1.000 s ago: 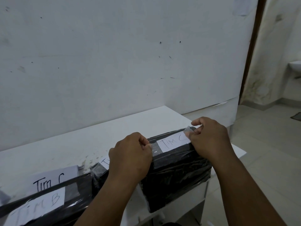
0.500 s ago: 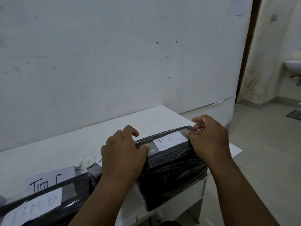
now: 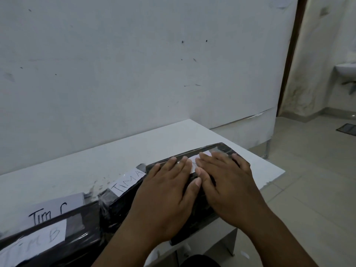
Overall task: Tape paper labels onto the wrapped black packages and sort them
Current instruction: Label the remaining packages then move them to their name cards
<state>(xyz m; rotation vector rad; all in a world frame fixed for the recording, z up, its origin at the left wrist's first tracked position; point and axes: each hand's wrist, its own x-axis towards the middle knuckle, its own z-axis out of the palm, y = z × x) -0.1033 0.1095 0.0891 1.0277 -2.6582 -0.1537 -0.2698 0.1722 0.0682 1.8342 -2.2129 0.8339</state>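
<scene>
The wrapped black package (image 3: 194, 191) lies at lower centre of the frame, long axis running lower left to upper right. Left hand (image 3: 165, 191) and right hand (image 3: 225, 182) press flat, unclenched, on its paper label (image 3: 194, 162), equally near.

White table (image 3: 134, 151) runs across the lower half of the frame, its far edge against a scuffed white wall (image 3: 134, 64) dotted with small dark marks. At the upper right stands a dark brown door frame (image 3: 290, 60), with a stained wall past it. A white sink (image 3: 345, 70) juts in at the right edge. Pale tiled floor (image 3: 308, 170) fills the lower right, a dark mat (image 3: 346, 129) lying on it.
</scene>
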